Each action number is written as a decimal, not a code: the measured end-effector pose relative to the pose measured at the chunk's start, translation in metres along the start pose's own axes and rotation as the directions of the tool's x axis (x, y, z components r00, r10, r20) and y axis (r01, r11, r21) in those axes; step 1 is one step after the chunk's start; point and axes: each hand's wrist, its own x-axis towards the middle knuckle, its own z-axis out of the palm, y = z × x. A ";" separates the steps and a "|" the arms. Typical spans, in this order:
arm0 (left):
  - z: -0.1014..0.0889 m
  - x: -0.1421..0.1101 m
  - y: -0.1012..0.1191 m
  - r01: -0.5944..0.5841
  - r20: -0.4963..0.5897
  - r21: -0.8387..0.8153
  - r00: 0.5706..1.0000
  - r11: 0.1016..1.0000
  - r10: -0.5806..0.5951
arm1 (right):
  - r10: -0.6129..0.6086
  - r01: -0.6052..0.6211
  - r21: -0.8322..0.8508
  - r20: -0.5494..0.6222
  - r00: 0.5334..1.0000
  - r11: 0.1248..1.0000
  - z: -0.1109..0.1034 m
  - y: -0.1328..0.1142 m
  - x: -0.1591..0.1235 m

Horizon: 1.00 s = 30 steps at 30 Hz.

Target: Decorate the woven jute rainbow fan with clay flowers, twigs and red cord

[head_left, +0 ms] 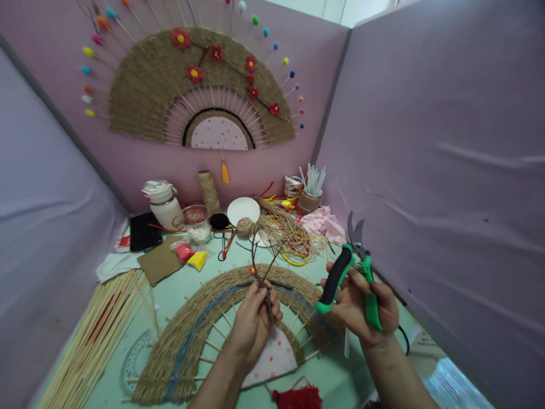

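Woven twine fan point(181, 335) lies on the surface point(168, 293). The right hand point(361, 325) grips pruning shears point(338, 277), handles spread; above the fan, the left hand point(255, 324) pinches a forked twig point(260, 279), its lower end hard to make out. Trimming seems the step; cutting needs the blades point(352, 227) brought across.

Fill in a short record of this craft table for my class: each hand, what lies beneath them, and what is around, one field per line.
Left hand: gripping a branched twig
Right hand: holding open pruning shears with green handles
Beneath the hands: woven fan with a blue band
Front edge: red tassel
Left side: bundle of thin sticks, clear protractor
Back: white bottle, twine spool
On the panel behind: larger-looking fan with red flowers
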 end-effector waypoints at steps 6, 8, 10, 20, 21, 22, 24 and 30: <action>-0.001 -0.001 0.009 0.050 0.010 -0.164 0.999 0.985 -0.049 | 0.019 -0.032 0.136 0.095 0.995 0.990 0.019 0.004 0.000; -0.001 -0.003 0.009 0.054 0.027 -0.199 0.998 0.978 -0.049 | 0.044 -0.059 0.130 0.116 0.992 0.990 0.025 0.014 -0.001; -0.001 -0.004 0.009 0.054 0.043 -0.217 0.998 0.975 -0.046 | 0.054 -0.071 0.116 0.143 0.988 0.991 0.031 0.026 -0.002; -0.001 -0.004 0.009 0.032 0.058 -0.166 0.998 0.986 -0.023 | 0.007 0.001 -0.080 0.099 0.995 0.997 0.046 0.041 -0.001; 0.000 -0.005 0.010 0.017 0.061 -0.143 0.998 0.990 -0.009 | 0.016 -0.002 -0.180 0.078 0.997 0.984 0.041 0.038 -0.001; 0.000 -0.005 0.011 0.000 0.062 -0.122 0.998 0.993 0.008 | 0.022 -0.004 -0.306 0.055 0.998 0.952 0.037 0.034 -0.003; 0.000 -0.006 0.012 -0.030 0.063 -0.089 0.997 0.996 0.036 | 0.028 -0.004 -0.560 0.034 0.999 0.829 0.028 0.027 -0.006; 0.000 -0.007 0.014 -0.017 0.096 -0.100 0.995 0.995 0.027 | 0.051 0.021 -0.814 0.061 0.997 0.580 0.026 0.020 -0.017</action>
